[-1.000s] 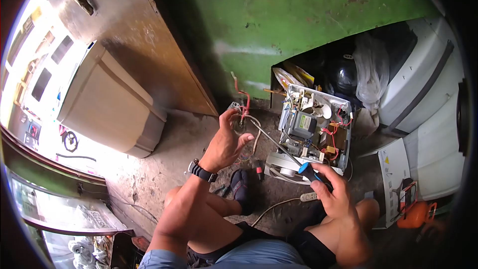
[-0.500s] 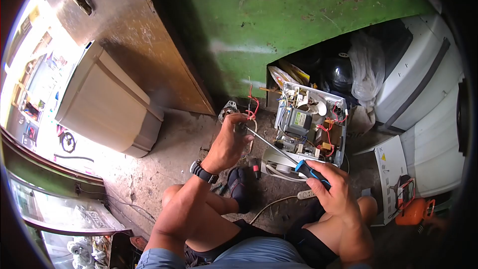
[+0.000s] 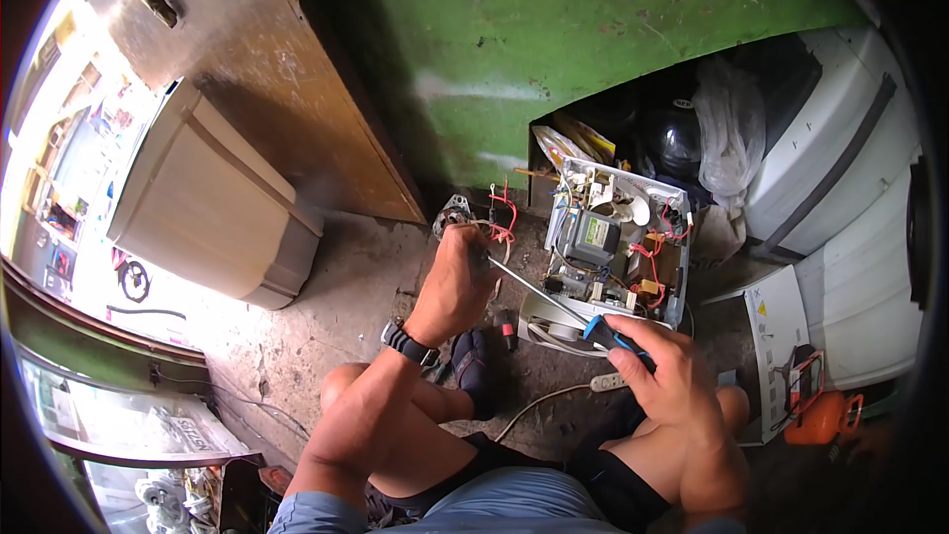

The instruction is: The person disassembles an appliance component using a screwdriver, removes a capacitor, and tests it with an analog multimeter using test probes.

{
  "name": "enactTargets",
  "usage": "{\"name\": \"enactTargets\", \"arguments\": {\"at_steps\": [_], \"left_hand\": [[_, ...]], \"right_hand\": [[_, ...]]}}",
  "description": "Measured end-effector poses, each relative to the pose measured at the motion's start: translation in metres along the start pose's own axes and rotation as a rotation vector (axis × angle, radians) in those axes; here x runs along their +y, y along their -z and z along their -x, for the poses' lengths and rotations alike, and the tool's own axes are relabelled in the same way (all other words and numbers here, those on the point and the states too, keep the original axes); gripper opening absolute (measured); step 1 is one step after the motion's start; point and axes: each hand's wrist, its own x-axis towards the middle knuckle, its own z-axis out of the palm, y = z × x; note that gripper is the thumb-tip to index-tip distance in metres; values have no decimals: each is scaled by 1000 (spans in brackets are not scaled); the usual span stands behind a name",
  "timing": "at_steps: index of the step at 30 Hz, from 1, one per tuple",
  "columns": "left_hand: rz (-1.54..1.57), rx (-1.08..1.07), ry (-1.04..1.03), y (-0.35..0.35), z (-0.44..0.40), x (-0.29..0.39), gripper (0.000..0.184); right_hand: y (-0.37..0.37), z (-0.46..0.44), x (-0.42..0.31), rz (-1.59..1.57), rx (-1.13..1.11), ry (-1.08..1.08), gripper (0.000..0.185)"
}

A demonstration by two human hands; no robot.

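Observation:
My left hand (image 3: 455, 282) is closed round a small metal part (image 3: 456, 215) with red wires (image 3: 504, 213); most of what lies inside the fingers is hidden. In my right hand (image 3: 667, 366) is a screwdriver (image 3: 542, 294) with a blue and black handle, its shaft pointing up and left so that the tip meets the part at my left fingers. An opened appliance (image 3: 596, 237) with a transformer, white plastic pieces and red wires stands on the floor, just beyond the screwdriver.
A red and black object (image 3: 507, 329) lies near my foot (image 3: 473, 372). The power strip (image 3: 607, 383) has a pale cord. A large beige bin (image 3: 213, 193) stands left, by a wooden door (image 3: 277, 79). At the right are a white panel (image 3: 776, 336) and an orange tool (image 3: 825, 419).
My left fingers have closed further round the part, and the back of that hand has turned toward the camera. The screwdriver tip has come to the part. The view has shifted slightly.

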Motion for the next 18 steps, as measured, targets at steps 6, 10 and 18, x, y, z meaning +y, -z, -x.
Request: {"name": "enactTargets", "arguments": {"at_steps": [6,10,18], "left_hand": [[-84,127,-34,-9,-2,-6,48],[-42,181,52,-14,-1,-14,50],[-211,188,-144,-12,0,-10,51]], "right_hand": [[-29,14,-4,22,61,-21,38],[-47,18,11,-59,96,54,38],[-40,26,28,-859,-241,-537,38]]}}
